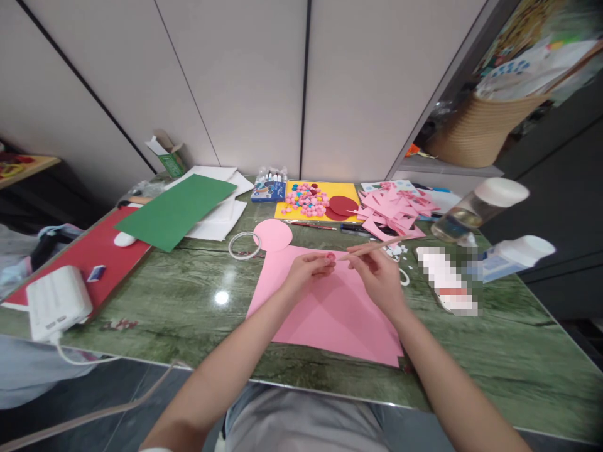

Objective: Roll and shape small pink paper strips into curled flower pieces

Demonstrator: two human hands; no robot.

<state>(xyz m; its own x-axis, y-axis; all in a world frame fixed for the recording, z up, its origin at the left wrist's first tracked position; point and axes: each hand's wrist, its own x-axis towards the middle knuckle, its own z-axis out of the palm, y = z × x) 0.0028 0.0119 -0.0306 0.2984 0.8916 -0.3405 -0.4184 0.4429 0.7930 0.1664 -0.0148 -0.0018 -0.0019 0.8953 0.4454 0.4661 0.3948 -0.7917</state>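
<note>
My left hand [311, 269] is closed, pinching a small pink-red round piece [330, 257] that looks like a tight coil. My right hand [379, 273] is closed around a thin brown stick [400, 241]. The stick's pale tip points left, close to the round piece; whether they touch I cannot tell. Both hands are above a large pink paper sheet [325, 314] on the green table. A pink paper circle [273, 235] lies at the sheet's upper left corner, beside a white ring of tape [244, 245].
Behind lie pink beads [306, 199] and dark red circles [343, 207] on yellow paper, and pink paper scraps [391, 210]. At right stand a jar [466, 213] and a white bottle [513, 257]. Green paper [179, 210] and a white power bank [59, 301] are at left.
</note>
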